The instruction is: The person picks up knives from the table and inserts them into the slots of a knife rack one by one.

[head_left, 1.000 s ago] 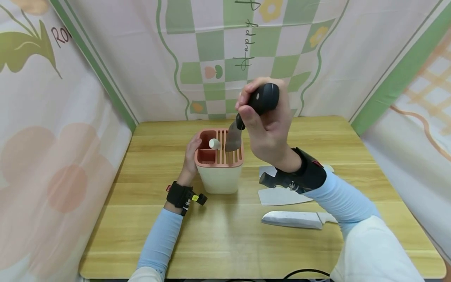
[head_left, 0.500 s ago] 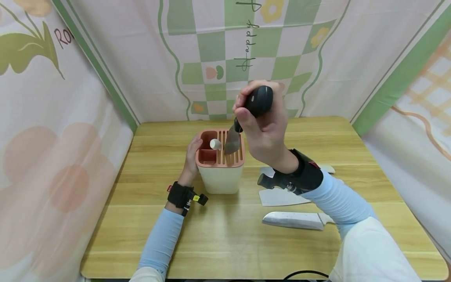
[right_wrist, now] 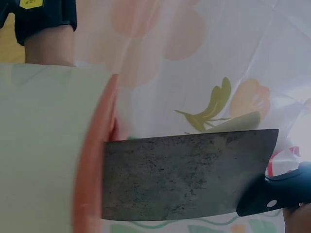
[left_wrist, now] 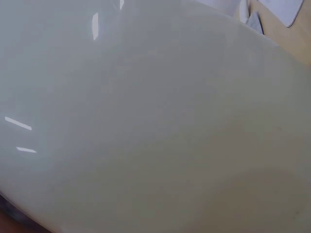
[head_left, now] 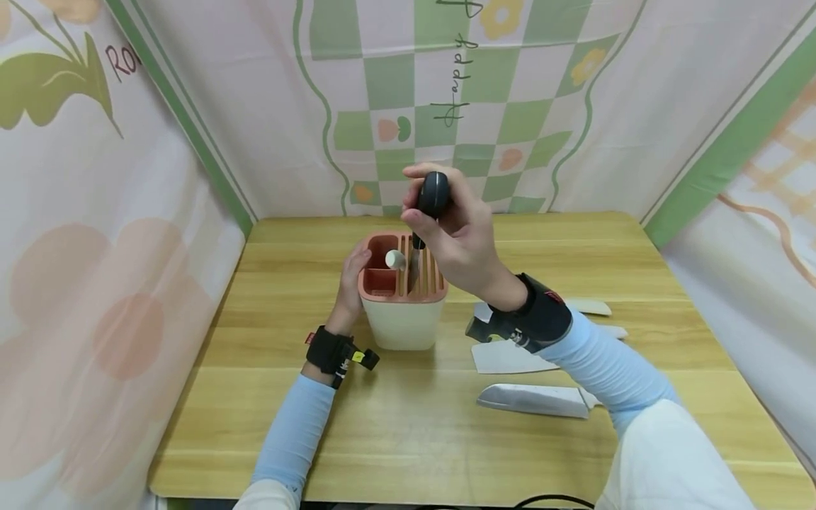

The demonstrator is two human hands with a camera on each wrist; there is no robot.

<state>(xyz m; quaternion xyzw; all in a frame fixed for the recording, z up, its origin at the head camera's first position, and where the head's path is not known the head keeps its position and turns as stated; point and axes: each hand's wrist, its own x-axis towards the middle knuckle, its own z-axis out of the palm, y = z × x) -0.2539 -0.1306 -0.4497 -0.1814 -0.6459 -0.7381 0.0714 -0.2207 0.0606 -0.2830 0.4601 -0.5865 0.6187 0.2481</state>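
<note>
My right hand [head_left: 455, 234] grips the black handle of a cleaver [right_wrist: 189, 177] above a knife holder [head_left: 403, 329]. The cleaver's broad, stained blade points down, its front end right at the slotted side of the pink top. In the head view the blade shows edge-on, in line with the slots. The holder has a cream body, two open compartments on the left and a pale handle [head_left: 394, 260] sticking up beside the slots. My left hand [head_left: 350, 280] holds the holder's left side, fingertips at the rim. The holder's wall fills most of the left wrist view.
On the wooden table [head_left: 382, 439], a knife [head_left: 535, 400] with a pale handle lies front right. Behind it lies a wide blade [head_left: 510, 357], with other pale-handled pieces partly hidden under my right forearm. Printed cloth [head_left: 255, 106] hangs behind and at both sides.
My right hand has moved left and slightly toward me with the cleaver, turning its blade from a slant to edge-on over the slots. My left hand stays on the holder.
</note>
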